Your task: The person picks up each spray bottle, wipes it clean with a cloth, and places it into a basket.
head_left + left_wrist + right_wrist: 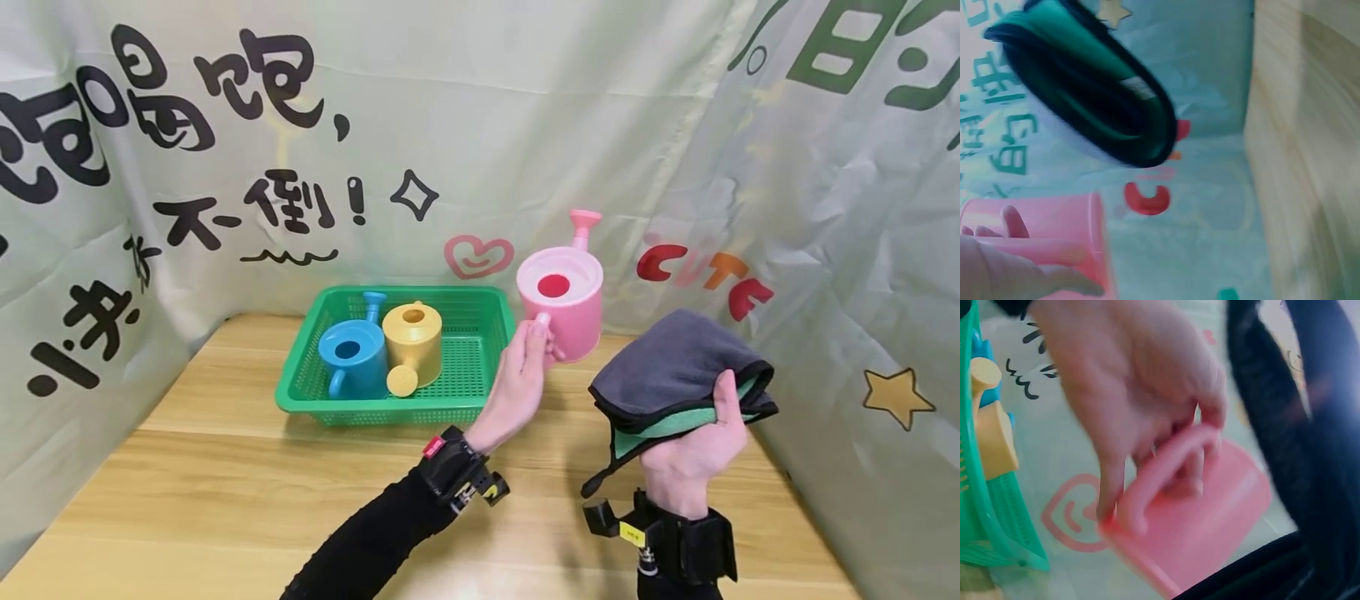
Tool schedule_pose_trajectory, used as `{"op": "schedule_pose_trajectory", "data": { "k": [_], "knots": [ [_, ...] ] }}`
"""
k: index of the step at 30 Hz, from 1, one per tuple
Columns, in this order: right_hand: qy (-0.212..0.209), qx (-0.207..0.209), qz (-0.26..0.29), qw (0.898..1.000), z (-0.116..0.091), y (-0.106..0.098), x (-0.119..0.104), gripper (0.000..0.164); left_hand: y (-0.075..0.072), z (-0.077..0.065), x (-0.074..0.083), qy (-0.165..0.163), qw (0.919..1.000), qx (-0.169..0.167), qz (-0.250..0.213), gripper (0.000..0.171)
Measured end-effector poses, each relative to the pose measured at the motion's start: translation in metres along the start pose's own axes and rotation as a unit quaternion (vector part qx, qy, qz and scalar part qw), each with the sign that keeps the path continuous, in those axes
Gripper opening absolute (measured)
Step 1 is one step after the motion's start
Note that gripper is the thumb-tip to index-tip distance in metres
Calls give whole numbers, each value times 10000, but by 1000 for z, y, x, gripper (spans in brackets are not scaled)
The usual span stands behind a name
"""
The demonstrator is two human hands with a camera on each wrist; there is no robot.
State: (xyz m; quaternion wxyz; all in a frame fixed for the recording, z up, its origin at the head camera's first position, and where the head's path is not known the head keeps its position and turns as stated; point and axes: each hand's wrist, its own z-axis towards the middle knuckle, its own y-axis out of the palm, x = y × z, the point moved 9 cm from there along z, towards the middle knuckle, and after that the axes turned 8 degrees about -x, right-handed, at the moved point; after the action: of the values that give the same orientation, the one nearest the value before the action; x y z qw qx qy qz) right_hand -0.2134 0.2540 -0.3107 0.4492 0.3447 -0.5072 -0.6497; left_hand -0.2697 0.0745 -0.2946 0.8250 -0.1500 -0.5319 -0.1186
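Note:
My left hand (pixel 517 379) grips the handle of a pink watering can (pixel 581 325), holding it upright above the table with its spout toward the back wall. In the right wrist view, the fingers are curled through the can's handle (pixel 1169 465). A folded cloth (pixel 671 367), grey outside and green inside with black edging, is held in my right hand (pixel 697 454), thumb on top. One corner with a dark loop dangles from it. Cloth and can are apart, the cloth to the right. In the left wrist view the cloth (pixel 1085 94) shows its green folds.
A green plastic basket (pixel 397 406) stands at the back of the wooden table (pixel 247 483). It holds a blue watering can (pixel 367 358) and a yellow watering can (pixel 416 333) in its left part. Printed fabric walls (pixel 420 83) close off the back and sides.

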Motion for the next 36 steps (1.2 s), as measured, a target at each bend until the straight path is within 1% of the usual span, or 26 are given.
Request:
{"op": "schedule_pose_trajectory", "data": {
  "k": [2,4,6,8,9,11,12,13,14,16,17,18,23,26,28,31,35,36],
  "knots": [
    [60,-91,-126,9999,-2,1,7,36,-11,-9,4,84,9998,126,-87,35],
    [35,-146,-423,9990,-4,2,14,37,-21,-19,6,108,9996,242,-132,35],
    [-52,-315,-808,9962,-6,5,21,39,-27,-29,7,112,9994,267,-178,36],
    [-287,-551,-1483,9870,-9,8,26,43,-31,-38,7,122,9996,213,-144,36],
    [-482,-708,-1855,9789,-10,10,27,45,-32,-43,8,144,9997,173,-107,36],
    [-812,-1012,-2656,9553,-12,14,31,47,-34,-51,10,209,9997,113,-5,35],
    [-961,-1139,-2997,9423,-13,15,34,48,-35,-54,11,254,9996,101,35,35],
    [-1107,-1212,-3371,9271,-14,16,35,48,-37,-58,11,289,9995,90,45,34],
    [-1206,-1327,-3615,9150,-14,17,38,47,-38,-61,12,325,9994,79,33,34],
    [-1321,-1575,-4137,8869,-15,19,44,47,-39,-65,13,382,9993,21,0,35],
    [-1352,-1712,-4328,8747,-16,20,47,47,-39,-67,13,406,9992,-19,-36,35],
    [-1384,-1874,-4535,8603,-18,21,50,47,-39,-69,12,431,9990,-74,-75,35],
    [-1431,-2749,-5461,7783,-29,32,70,49,-39,-76,12,528,9981,-293,-75,33],
    [-1459,-3044,-5867,7361,-37,34,79,53,-40,-80,13,547,9978,-379,-4,31],
    [-1593,-3144,-6086,7109,-40,36,83,57,-40,-82,14,563,9974,-457,40,31],
    [-1856,-3380,-6223,6812,-46,39,88,62,-40,-84,16,577,9968,-550,67,29],
    [-2330,-3581,-6297,6488,-53,42,94,62,-40,-86,20,631,9961,-605,114,28],
    [-2473,-3592,-6340,6386,-55,42,95,61,-40,-86,20,627,9961,-605,118,28]
  ]
}}
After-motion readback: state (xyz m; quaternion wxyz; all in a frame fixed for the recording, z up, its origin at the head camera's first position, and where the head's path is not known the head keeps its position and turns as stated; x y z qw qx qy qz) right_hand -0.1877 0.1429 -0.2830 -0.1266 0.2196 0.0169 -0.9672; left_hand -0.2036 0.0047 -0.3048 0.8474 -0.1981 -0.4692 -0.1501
